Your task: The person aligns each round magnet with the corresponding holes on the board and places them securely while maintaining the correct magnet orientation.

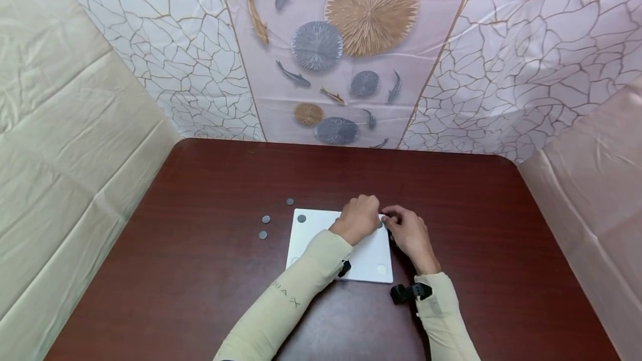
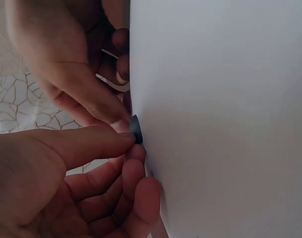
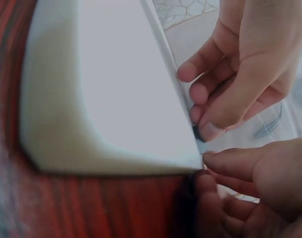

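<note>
A white rectangular board (image 1: 351,255) lies on the table, with a grey disc (image 1: 301,218) at its far left corner. Across the board reaches my left hand (image 1: 357,219). Its thumb and fingers pinch a small dark disc (image 2: 136,130) at the board's edge, as the left wrist view shows. My right hand (image 1: 408,234) is at the far right corner, gripping it between thumb and fingertips, close beside the left fingers. Pale round spots (image 1: 382,269) mark the near corners; the left sleeve partly covers one.
Left of the board lie three loose grey discs, one at the back (image 1: 290,201), one in the middle (image 1: 266,219) and one nearer (image 1: 263,235). The dark red wooden table (image 1: 165,294) meets a patterned cloth (image 1: 321,88) along its far edge.
</note>
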Demonstrator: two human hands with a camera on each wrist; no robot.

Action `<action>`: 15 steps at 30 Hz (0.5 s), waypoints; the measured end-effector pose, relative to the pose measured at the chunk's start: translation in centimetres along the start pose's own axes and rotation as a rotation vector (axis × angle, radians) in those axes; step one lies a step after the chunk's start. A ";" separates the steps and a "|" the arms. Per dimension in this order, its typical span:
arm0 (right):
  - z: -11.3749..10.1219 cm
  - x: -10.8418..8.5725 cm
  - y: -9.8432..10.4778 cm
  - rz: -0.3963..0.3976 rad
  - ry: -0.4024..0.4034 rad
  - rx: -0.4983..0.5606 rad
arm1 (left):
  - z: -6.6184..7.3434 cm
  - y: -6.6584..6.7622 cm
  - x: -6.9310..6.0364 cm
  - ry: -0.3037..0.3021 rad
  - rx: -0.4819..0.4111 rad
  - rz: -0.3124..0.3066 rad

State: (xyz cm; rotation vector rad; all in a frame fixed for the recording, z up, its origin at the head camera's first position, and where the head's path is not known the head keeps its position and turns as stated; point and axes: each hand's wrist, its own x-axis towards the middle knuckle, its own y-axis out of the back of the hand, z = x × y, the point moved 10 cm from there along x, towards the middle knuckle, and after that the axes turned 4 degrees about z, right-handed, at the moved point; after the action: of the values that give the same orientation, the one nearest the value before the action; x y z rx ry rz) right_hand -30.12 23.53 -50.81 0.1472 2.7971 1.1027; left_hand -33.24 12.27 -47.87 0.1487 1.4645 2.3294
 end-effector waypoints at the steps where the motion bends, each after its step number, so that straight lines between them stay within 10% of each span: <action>1: -0.1 -0.2 0.1 -0.005 -0.004 0.000 | 0.1 0.1 0.0 -0.001 0.015 0.008; 15: -2.3 -4.1 -0.5 -0.041 -0.018 -0.141 | -0.4 1.4 -0.4 -0.052 0.021 0.082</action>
State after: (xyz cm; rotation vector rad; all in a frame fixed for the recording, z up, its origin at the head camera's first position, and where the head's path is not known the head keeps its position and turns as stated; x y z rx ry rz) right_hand -26.46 21.09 -49.10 0.0847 2.6820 1.2768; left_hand -33.37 11.23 -46.78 0.2778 1.4839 2.3564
